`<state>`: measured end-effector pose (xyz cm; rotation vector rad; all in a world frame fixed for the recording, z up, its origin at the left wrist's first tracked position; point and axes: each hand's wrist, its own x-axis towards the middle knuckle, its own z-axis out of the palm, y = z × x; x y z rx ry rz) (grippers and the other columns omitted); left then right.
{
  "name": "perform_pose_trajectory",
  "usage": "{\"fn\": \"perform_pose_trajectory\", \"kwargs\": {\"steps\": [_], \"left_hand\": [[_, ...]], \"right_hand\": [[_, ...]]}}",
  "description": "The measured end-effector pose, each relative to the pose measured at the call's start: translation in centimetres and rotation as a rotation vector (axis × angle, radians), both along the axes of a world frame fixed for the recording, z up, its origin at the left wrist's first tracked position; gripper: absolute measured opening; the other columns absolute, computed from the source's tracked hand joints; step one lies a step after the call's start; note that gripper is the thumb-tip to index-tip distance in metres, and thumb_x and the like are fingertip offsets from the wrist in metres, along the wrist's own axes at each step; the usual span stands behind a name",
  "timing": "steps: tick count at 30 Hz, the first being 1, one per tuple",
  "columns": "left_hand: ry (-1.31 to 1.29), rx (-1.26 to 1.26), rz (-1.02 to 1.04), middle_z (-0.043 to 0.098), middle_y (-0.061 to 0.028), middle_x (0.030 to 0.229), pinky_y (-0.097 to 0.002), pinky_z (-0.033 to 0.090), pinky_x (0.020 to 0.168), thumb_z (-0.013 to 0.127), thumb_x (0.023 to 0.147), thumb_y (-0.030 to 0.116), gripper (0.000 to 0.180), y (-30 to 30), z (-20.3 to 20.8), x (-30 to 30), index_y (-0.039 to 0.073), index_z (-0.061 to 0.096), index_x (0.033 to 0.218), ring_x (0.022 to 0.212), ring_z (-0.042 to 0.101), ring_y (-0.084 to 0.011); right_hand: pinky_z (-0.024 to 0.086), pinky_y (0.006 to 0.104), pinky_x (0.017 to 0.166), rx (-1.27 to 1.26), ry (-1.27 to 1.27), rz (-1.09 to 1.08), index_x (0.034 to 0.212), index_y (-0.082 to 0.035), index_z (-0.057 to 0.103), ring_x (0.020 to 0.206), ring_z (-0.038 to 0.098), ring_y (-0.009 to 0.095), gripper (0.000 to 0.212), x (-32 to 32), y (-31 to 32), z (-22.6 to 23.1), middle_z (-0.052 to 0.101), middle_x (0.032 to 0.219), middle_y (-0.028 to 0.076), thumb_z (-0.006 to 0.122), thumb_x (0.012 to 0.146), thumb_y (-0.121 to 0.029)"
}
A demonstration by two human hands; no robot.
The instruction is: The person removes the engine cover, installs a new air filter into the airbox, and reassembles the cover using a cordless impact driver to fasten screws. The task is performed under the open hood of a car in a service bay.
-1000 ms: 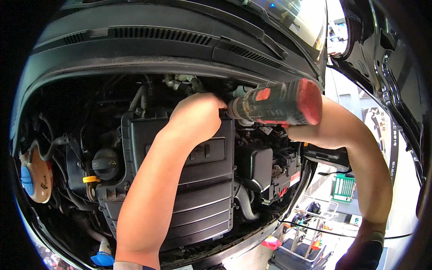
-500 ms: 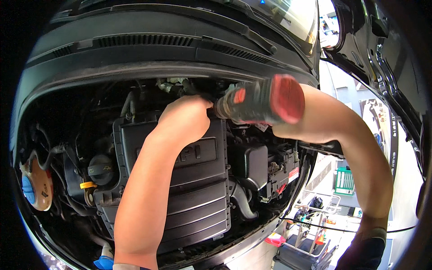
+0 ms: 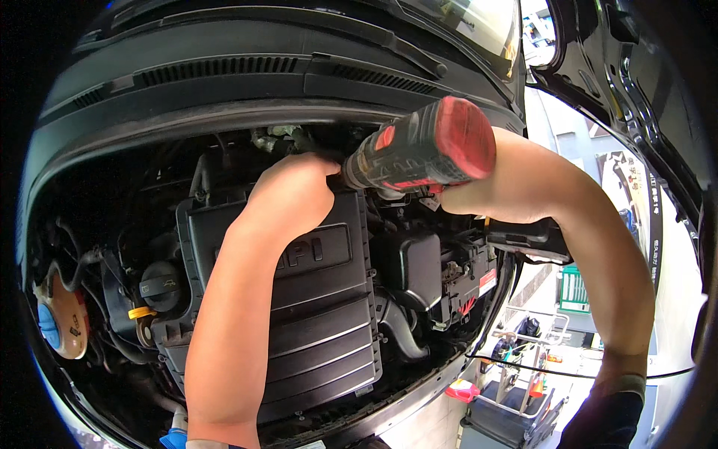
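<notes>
A black-and-red cordless power driver (image 3: 419, 146) is tilted over the back of an engine bay, its nose toward my left hand. Most of my right hand (image 3: 473, 199) is hidden behind the driver, gripping its handle. My left hand (image 3: 293, 193) is closed at the driver's nose, above the rear edge of the black engine cover (image 3: 318, 299). Its fingertips curl out of sight, so what they pinch is hidden. Behind that hand are pale metal fittings (image 3: 283, 135) and dark hoses.
The oil filler cap (image 3: 162, 286), yellow dipstick handle (image 3: 143, 311) and blue-capped coolant tank (image 3: 69, 322) are on the left. Right of the cover are a black box (image 3: 415, 271) and the battery area (image 3: 465, 286). A cart (image 3: 508, 411) stands beyond the car's front edge.
The driver's rear end has risen slightly and shifted left, and it looks sharper now. Both hands have moved a little up and left in view, along with the engine bay.
</notes>
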<state>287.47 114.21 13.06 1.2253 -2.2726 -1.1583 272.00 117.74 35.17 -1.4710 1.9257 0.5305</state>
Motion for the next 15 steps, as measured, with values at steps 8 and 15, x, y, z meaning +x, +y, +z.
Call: {"fn": "perform_pose_trajectory", "kwargs": {"steps": [8,15], "left_hand": [[-0.044,0.061,-0.033,0.072,-0.0204,0.108,-0.0433,0.056,0.092,0.054,0.08,-0.001,0.045,-0.1,0.9,-0.2,0.009,0.074,0.118,0.102,0.069,-0.0373],[-0.004,0.029,-0.004,0.072,-0.0213,0.108,-0.0434,0.056,0.092,0.055,0.079,-0.001,0.043,0.0,0.4,-0.1,0.008,0.075,0.116,0.101,0.069,-0.0377]], "right_hand": [[0.051,0.0393,0.075,-0.128,-0.042,0.1,0.109,-0.005,0.065,0.075,0.064,0.027,0.035,-1.7,1.0,-0.8,0.069,0.081,0.013,0.071,0.078,-0.021],[0.052,0.0387,0.075,-0.077,-0.063,0.033,0.109,-0.006,0.065,0.076,0.064,0.028,0.035,-1.5,0.8,-0.9,0.068,0.082,0.013,0.071,0.078,-0.022]]}}
